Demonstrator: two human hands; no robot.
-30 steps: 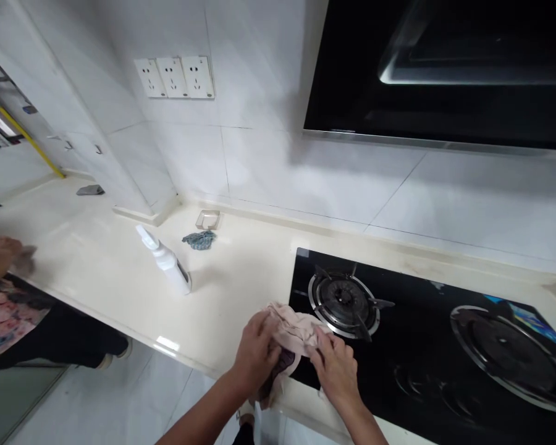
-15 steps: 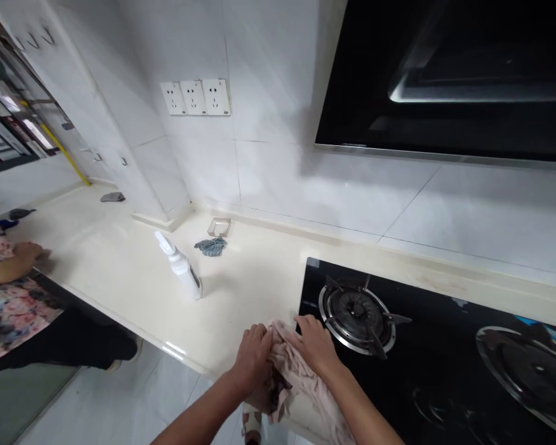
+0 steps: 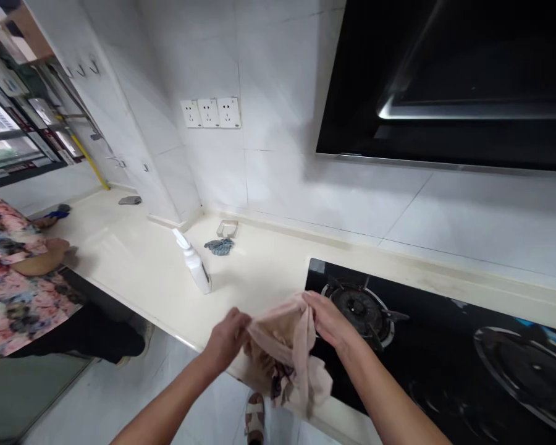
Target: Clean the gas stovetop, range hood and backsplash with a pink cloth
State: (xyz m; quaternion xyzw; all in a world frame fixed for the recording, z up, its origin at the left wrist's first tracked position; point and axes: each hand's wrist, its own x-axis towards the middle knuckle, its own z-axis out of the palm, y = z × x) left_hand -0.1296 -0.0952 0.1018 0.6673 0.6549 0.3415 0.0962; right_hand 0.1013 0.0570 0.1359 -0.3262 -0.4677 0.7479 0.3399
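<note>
A pale pink cloth (image 3: 301, 346) with brownish and dark patches hangs between my two hands, over the counter's front edge beside the stove. My left hand (image 3: 229, 334) is closed on its left corner. Pinched in my right hand (image 3: 324, 315) is the upper right part, close to the near gas burner. The cloth is partly spread and drooping, with its lower end bunched. Left of my hands, a white spray bottle (image 3: 197, 269) stands on the cream counter (image 3: 254, 272).
A crumpled grey-blue rag (image 3: 220, 246) and a clear dish (image 3: 227, 228) lie near the wall. The black gas stove (image 3: 426, 371) fills the right, under a dark range hood (image 3: 445, 80). Another person in a floral top (image 3: 23, 284) stands at the left counter.
My hands have moved apart and lifted the cloth, which was bunched between them and now spreads out. The view has shifted slightly, showing more of the other person.
</note>
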